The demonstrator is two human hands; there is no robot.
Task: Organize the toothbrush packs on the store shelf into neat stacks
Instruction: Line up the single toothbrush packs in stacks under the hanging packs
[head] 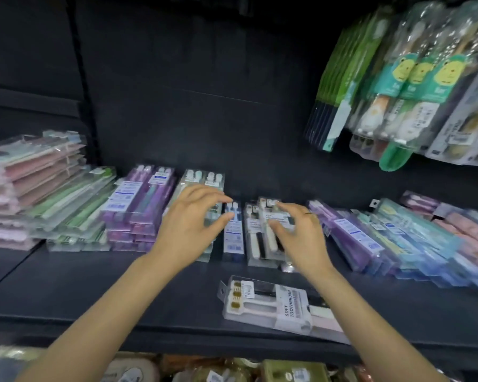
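dark shelf | toothbrush pack stacks along back: pink, green, purple | loose "SOFT TOOTHBRUSH" pack flat near front edge | left hand fingers spread, empty, over blue pack | right hand fingers spread, over white-black pack; contact unclear

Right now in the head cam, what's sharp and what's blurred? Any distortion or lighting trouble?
Head view: the loose pack at the shelf front reads sharp, label legible; the hanging packs top right and the slumped row smear with motion blur. Wide-angle bends the shelf edge. Dim light, dark back panel, no harsh glare.
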